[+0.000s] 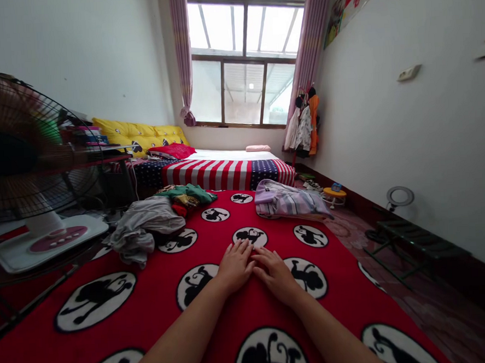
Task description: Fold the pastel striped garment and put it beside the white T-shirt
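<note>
My left hand (236,267) lies flat, palm down, on a red blanket (152,318) printed with black monkey figures in white circles. Close beside it, my right hand (275,272) also rests palm down on the blanket, its fingers stretched out and holding nothing. The two hands are side by side, thumbs near each other. Beyond them to the left sits a crumpled grey garment (146,225), with a green cloth (192,193) behind it. Ahead on the right is a folded lilac and grey striped cloth (288,200).
An electric fan (51,237) stands at the left edge. Past the blanket is a bed with a striped, starred cover (209,175) and a yellow cushion (141,134). To the right are a dark folding stool (418,239), a ring light (400,196) and a small yellow stool (334,192).
</note>
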Demonstrator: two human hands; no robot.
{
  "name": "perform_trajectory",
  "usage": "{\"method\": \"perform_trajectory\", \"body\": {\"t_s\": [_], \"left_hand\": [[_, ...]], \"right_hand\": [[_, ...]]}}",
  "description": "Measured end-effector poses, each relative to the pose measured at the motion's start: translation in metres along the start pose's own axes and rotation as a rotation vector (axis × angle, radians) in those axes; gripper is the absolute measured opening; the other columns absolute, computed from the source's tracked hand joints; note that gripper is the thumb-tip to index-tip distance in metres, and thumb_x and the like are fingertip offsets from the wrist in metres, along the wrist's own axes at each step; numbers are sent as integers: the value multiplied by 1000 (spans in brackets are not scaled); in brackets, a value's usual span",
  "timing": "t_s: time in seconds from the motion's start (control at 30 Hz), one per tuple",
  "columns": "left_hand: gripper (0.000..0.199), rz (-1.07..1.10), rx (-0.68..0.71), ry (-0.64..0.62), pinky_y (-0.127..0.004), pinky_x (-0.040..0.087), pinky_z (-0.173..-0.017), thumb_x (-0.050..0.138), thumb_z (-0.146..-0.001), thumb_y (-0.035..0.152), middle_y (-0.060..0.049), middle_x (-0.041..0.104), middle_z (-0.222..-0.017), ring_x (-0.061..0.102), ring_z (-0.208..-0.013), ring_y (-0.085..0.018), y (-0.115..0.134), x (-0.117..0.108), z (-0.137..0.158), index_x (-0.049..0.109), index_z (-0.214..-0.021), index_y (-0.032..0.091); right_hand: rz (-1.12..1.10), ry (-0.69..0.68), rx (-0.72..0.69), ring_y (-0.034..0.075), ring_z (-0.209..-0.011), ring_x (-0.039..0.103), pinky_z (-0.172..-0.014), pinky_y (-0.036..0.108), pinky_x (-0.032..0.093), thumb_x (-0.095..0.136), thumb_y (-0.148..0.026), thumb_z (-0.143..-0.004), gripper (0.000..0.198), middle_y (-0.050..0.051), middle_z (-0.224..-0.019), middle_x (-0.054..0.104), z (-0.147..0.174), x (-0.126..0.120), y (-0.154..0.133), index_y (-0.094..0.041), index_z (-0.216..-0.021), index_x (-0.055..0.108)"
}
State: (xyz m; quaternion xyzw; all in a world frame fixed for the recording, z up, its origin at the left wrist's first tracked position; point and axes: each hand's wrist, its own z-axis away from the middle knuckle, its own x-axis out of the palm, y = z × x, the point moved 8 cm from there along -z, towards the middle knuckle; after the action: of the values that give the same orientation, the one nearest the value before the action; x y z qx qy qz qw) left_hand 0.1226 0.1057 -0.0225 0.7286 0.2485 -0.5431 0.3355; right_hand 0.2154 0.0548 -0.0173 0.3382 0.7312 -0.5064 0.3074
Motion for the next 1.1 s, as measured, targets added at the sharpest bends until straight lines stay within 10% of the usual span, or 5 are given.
{"method": "perform_trajectory", "body": {"t_s": [1.1], "left_hand": [[55, 71, 1, 7, -44, 21, -117, 42, -93, 41, -5, 35, -153, 27, -143, -25, -3, -3, -1, 43, -143, 19]], "right_hand": [[-2, 30, -1, 25, -132, 42, -113, 50, 23, 59, -19, -85, 30, 10, -139, 53, -2, -5, -5, -19, -115, 66]]}}
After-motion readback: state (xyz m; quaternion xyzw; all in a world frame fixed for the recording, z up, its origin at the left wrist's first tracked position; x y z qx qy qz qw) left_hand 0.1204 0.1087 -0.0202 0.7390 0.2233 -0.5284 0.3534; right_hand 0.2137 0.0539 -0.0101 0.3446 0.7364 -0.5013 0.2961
